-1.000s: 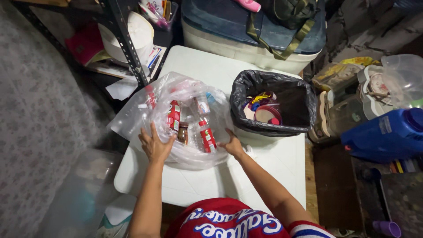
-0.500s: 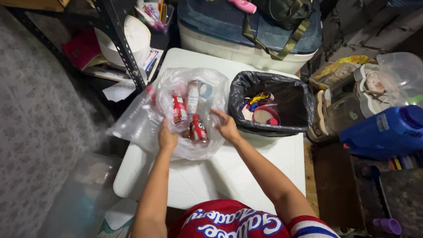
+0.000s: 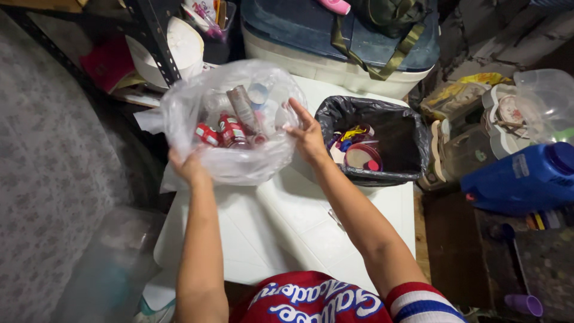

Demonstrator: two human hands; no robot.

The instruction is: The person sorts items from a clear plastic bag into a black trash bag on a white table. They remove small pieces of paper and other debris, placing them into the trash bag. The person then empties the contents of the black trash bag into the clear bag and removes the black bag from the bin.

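Note:
A clear plastic bag (image 3: 263,161) holding several red-labelled bottles and cans (image 3: 230,128) is lifted above the white table (image 3: 281,233). My left hand (image 3: 190,164) grips the bag's lower left edge. My right hand (image 3: 308,137) holds the bag's right side with fingers spread against the plastic. The bag's mouth gapes upward between the two hands.
A bin lined with a black bag (image 3: 406,128), holding colourful scraps, stands to the right on the table. A blue-lidded storage tub (image 3: 335,45) with a green strap sits behind. A blue jug (image 3: 526,179) and clear containers (image 3: 547,101) are far right; metal shelving (image 3: 152,42) at left.
Both hands have raised the bag off the table and drawn it up and to the left. The bag's mouth has opened wider and the bottles have settled lower inside.

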